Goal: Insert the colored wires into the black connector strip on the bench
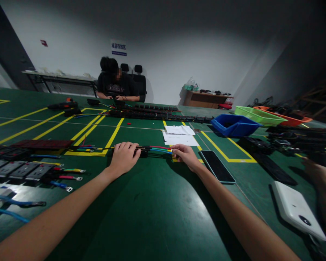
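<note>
My left hand [124,157] lies over a narrow black part [143,153] near the middle of the green table, its fingers curled around it. From the part's right end run red, green and blue wires [159,148]. My right hand [185,156] pinches these wires near their ends, thumb and fingers together. The fingers hide most of the tips, though a bit of yellow shows there. Much of the black part is covered by my left hand. White papers [180,139] lie just beyond my right hand, and a smartphone [217,166] is to its right.
Socket strips [24,170] with lugged wires lie at the left. A white device [299,209], a blue bin [230,126], a green tray [260,116] and an orange tray [299,119] are at right. Another person's arm [324,192] is at the right edge; a co-worker [116,85] sits opposite.
</note>
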### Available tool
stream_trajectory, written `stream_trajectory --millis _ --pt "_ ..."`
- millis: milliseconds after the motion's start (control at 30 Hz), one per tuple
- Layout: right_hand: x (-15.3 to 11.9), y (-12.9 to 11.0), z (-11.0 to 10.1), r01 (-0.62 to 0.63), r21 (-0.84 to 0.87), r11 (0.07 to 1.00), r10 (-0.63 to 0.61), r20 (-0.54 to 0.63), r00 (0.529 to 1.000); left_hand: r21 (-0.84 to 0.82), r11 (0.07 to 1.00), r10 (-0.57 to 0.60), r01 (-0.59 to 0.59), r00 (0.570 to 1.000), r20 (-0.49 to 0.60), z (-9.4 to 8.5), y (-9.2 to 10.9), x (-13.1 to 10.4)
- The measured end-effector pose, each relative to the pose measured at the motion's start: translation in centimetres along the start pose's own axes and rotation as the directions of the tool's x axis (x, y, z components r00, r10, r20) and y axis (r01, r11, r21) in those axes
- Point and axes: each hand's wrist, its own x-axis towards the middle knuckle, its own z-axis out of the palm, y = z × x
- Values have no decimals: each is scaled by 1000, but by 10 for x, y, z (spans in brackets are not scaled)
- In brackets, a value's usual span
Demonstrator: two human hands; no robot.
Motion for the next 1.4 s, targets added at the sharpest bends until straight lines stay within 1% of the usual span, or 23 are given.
stream_trajectory --millis 267,400,567,767,933,1133,1400 --pt "0 -2 0 -37 58 998 38 -13 999 14 1000 9 -9 1000 3 0 0 0" --pt "0 -1 0 -45 43 998 45 -17 999 25 1000 11 -11 1000 -2 2 -1 0" --pt "-1 -1 0 -34 32 999 34 -1 999 -3 1000 11 -11 1000 -16 3 -2 0" --pt "-1 0 0 -31 50 998 34 -54 998 -7 1000 9 -9 1000 -7 2 -1 0" --pt "-1 1 0 -35 64 997 36 -17 999 1 1000 6 -6 1000 3 1 -1 0" --pt "-1 0 0 -43 60 997 48 -78 996 3 1000 11 -11 1000 -1 1 -1 0" --pt "-2 -2 -2 -27 65 998 30 -51 998 21 1000 9 -9 1000 -14 0 2 0"
